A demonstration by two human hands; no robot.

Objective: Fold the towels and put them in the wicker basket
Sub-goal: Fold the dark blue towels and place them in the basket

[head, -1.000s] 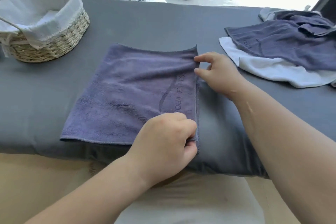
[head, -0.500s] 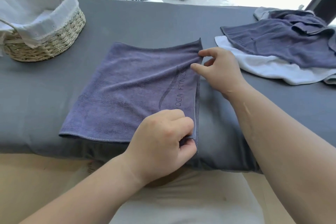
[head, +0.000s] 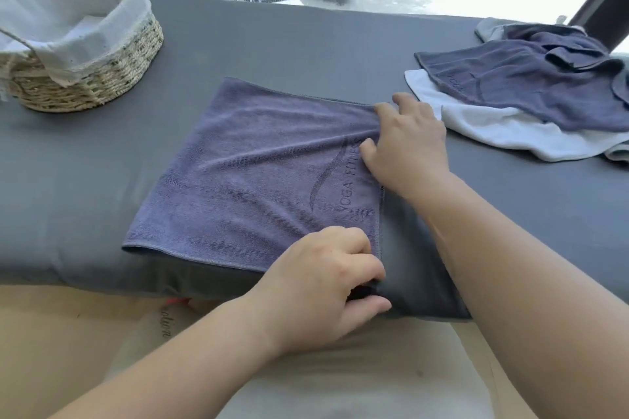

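Note:
A purple-grey towel (head: 258, 173), folded into a near square with a "YOGA FITNESS" mark, lies flat on the grey padded table (head: 306, 41). My left hand (head: 326, 282) pinches its near right corner at the table's front edge. My right hand (head: 408, 143) grips the far right corner, fingers curled into the cloth, which bunches slightly there. The wicker basket (head: 85, 78) with a white cloth liner stands at the far left, apart from the towel.
A pile of unfolded towels lies at the far right: dark blue towels (head: 531, 85) on top of a white towel (head: 493, 133). A window behind the table shows a street. Bare grey surface lies between basket and towel.
My right hand has closed onto the towel's far right corner, where its fingers were only touching the edge before. The left hand keeps its pinch on the near corner.

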